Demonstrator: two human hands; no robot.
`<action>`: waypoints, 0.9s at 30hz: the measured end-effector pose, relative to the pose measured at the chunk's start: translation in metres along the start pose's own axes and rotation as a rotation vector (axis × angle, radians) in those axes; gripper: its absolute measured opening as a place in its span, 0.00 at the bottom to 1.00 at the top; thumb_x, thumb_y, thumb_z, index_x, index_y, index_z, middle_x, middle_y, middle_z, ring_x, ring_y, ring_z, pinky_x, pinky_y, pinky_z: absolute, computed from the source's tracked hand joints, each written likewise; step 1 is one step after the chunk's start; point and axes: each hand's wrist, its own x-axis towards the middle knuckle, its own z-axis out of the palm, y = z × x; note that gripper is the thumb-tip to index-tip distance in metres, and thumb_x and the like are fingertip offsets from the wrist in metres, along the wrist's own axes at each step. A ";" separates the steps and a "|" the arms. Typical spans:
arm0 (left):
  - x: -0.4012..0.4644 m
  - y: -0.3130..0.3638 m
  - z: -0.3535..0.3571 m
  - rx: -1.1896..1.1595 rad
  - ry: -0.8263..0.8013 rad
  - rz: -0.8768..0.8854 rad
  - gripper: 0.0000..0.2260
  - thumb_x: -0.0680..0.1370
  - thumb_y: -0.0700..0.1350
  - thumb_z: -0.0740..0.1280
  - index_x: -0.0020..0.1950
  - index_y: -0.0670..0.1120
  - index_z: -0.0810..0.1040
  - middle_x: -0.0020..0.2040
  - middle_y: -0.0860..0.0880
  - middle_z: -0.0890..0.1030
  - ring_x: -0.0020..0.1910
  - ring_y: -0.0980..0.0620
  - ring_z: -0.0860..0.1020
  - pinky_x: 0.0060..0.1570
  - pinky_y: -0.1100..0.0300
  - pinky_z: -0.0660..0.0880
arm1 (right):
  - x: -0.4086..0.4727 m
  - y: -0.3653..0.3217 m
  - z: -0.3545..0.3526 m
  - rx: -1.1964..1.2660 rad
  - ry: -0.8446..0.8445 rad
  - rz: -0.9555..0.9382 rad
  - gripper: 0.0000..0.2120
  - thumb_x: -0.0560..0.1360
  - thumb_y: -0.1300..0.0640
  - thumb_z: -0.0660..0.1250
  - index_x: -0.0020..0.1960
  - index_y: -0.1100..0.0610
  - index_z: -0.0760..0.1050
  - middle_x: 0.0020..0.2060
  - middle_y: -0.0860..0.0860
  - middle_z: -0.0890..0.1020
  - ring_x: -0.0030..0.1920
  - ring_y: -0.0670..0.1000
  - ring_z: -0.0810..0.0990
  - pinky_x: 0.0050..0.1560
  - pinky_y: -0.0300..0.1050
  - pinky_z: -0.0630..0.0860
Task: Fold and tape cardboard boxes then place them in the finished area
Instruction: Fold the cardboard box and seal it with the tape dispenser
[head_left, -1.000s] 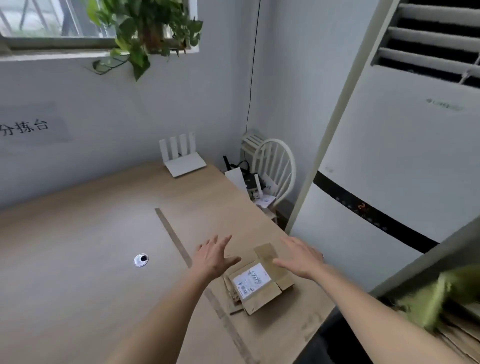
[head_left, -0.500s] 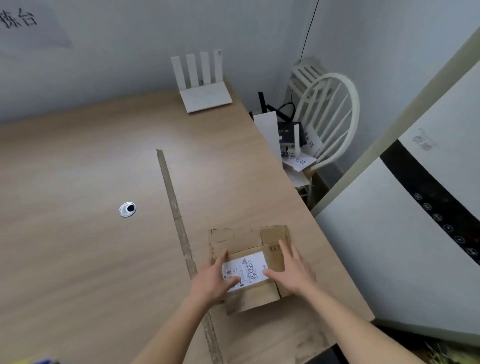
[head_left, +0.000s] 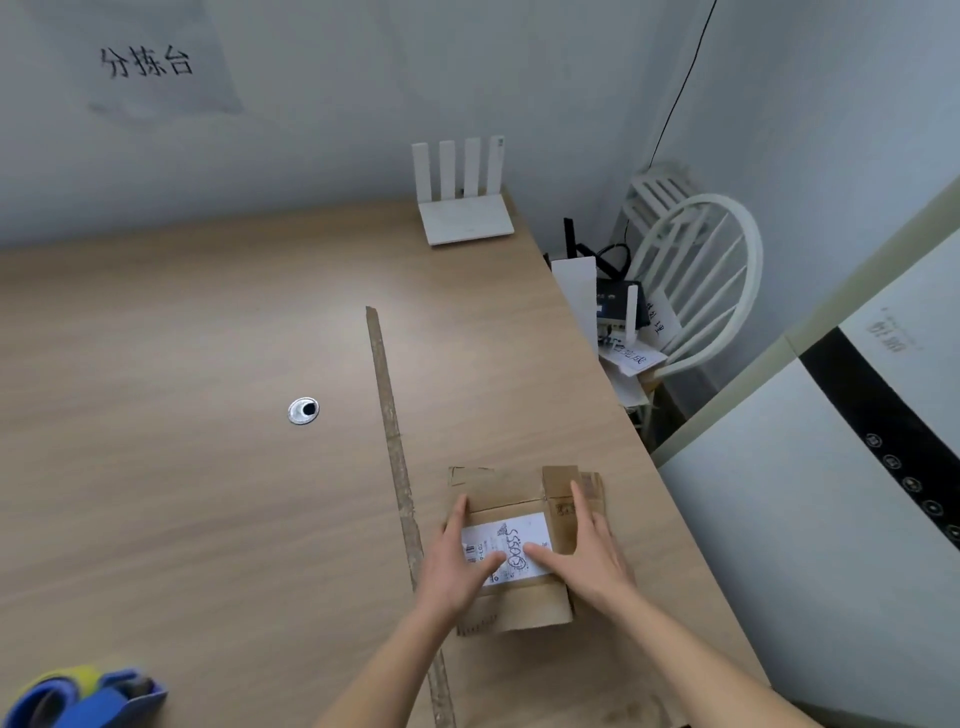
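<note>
Your left hand lay flat on the left side of the cardboard box, fingers straight and close together, pointing away from you. The thumb stuck out sideways onto the white label. Your right hand lay flat on the right side the same way, fingers straight, thumb reaching in toward the other thumb. The two thumbs nearly met on the label. Neither hand was curled around anything; both just pressed down on the box.

The box was brown and flattened. It had a white paper label in the middle with black scribbled writing and small print. Some brown flaps stuck out past your fingertips at the far end, and one more flap stuck out toward you, under your wrists. The box looked worn, with creases and old marks. Its long side ran away from you, nearly in line with your arms, leaning a tiny bit to the right.

The box sat on the wooden table, close to the right edge and near you. Just to its left, a long thin brown strip ran down the table, away from you. Farther left was a small round silver hole cover. At the near left corner lay a blue and yellow tape dispenser, blurry. At the far end of the table stood a white router with four antennas. A white chair stood past the table's right edge, with a big white air conditioner beside it.
</note>
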 end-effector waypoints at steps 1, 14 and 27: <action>-0.006 0.000 -0.007 -0.018 0.024 0.011 0.45 0.73 0.59 0.74 0.81 0.60 0.50 0.73 0.49 0.68 0.71 0.49 0.69 0.60 0.60 0.65 | -0.007 -0.006 -0.001 0.015 -0.014 -0.027 0.59 0.63 0.26 0.71 0.79 0.35 0.35 0.80 0.50 0.56 0.78 0.54 0.61 0.72 0.55 0.66; -0.122 -0.072 -0.165 -0.151 0.412 0.140 0.49 0.72 0.56 0.77 0.82 0.59 0.46 0.70 0.54 0.72 0.65 0.59 0.71 0.64 0.54 0.75 | -0.120 -0.138 0.070 0.155 -0.092 -0.430 0.59 0.65 0.36 0.79 0.75 0.26 0.34 0.80 0.46 0.57 0.78 0.53 0.61 0.75 0.63 0.65; -0.206 -0.174 -0.207 -0.221 0.440 0.061 0.20 0.74 0.57 0.74 0.62 0.61 0.71 0.60 0.58 0.78 0.57 0.61 0.76 0.50 0.65 0.74 | -0.180 -0.174 0.182 0.103 -0.247 -0.520 0.38 0.72 0.34 0.71 0.75 0.29 0.54 0.69 0.39 0.70 0.69 0.45 0.71 0.69 0.52 0.72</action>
